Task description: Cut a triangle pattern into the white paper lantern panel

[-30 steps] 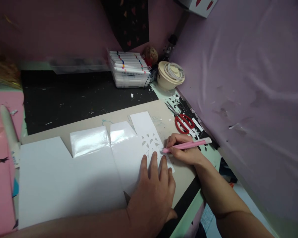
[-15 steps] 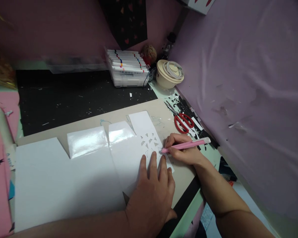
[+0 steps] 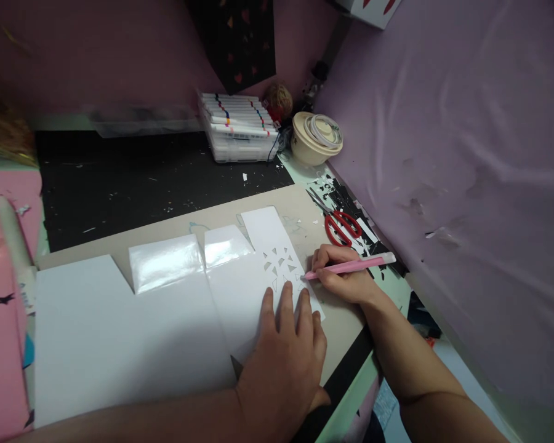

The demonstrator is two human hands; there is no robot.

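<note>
A white card sheet (image 3: 120, 344) with cut flaps lies in front of me; small triangular holes are grouped near its right edge, with some drawn triangles beside them. My left hand (image 3: 284, 357) rests flat on the card, fingers spread, their tips just below the holes. In my right hand (image 3: 341, 274) is a slim pink craft knife (image 3: 355, 266), held like a pen. Its thin tip is at the card's right edge, by the triangles; whether it touches is too small to tell. A beige board (image 3: 337, 332) lies under the card.
Red-handled scissors (image 3: 341, 227) lie beyond my right hand among black and white paper scraps (image 3: 369, 231). Behind stand a case of markers (image 3: 240, 126) and a cream bowl (image 3: 311, 144). A purple-covered wall (image 3: 466, 184) rises at the right. Pink sheets (image 3: 4, 357) lie at the left.
The craft knife's tip has shifted slightly up and to the right, with my right hand. My left hand stays in place on the card.
</note>
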